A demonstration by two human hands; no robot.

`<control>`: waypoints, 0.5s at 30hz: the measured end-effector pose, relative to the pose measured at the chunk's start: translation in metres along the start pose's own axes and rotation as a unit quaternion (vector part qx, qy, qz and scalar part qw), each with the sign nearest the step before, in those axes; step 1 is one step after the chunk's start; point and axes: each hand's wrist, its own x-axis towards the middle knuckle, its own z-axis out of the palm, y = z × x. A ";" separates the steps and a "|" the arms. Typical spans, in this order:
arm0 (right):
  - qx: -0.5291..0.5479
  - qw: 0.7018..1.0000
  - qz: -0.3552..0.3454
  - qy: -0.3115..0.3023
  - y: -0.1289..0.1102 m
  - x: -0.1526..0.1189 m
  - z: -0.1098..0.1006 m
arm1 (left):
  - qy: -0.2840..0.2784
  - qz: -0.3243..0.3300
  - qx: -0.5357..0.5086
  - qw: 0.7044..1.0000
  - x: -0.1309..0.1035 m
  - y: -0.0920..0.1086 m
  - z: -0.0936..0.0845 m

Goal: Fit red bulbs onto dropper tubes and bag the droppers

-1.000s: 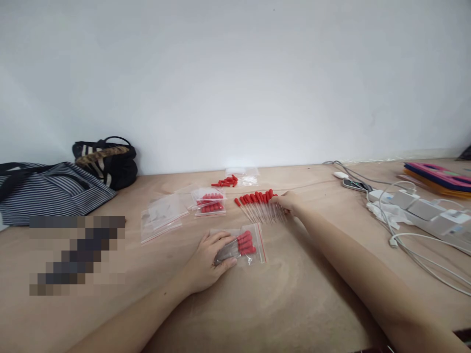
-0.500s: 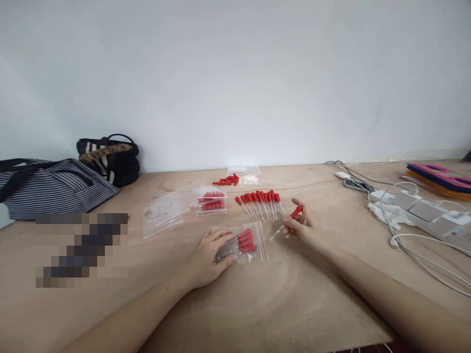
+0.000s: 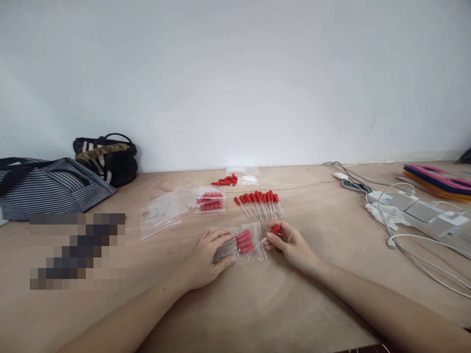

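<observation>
My left hand (image 3: pixel 208 257) lies over a clear zip bag (image 3: pixel 258 233), gripping its near left part. Inside the bag, several red-bulbed droppers (image 3: pixel 244 241) lie side by side, bulbs toward the bag's mouth on the right. My right hand (image 3: pixel 294 247) pinches a single dropper (image 3: pixel 275 229) by its red bulb. Its glass tip points left into or against the bag's mouth; which of the two I cannot tell. Just beyond the hands, a row of loose droppers (image 3: pixel 261 198) is laid out on the wooden table (image 3: pixel 235 314), bulbs away from me.
Flat zip bags (image 3: pixel 162 213) and a bag of red-bulbed pieces (image 3: pixel 211 206) lie left of the row. Loose red bulbs (image 3: pixel 226 181) and a bag of clear tubes (image 3: pixel 248 177) are near the wall. Chargers on a power strip (image 3: pixel 419 208) and cables stand right; striped bags (image 3: pixel 59 189) left.
My right hand has moved left with the dropper, bringing it to the bag's mouth. My left hand keeps its hold on the bag.
</observation>
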 end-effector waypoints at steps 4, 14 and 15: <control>-0.161 0.985 -0.054 -0.028 0.001 0.004 -0.011 | 0.000 0.007 0.006 1.000 0.000 -0.001 0.000; -0.152 0.958 -0.016 -0.244 -0.018 0.002 -0.030 | 0.007 0.012 0.000 1.000 0.000 -0.001 0.001; -0.140 0.964 -0.008 -0.226 -0.015 0.002 -0.029 | 0.002 0.010 0.002 1.000 0.000 -0.001 0.000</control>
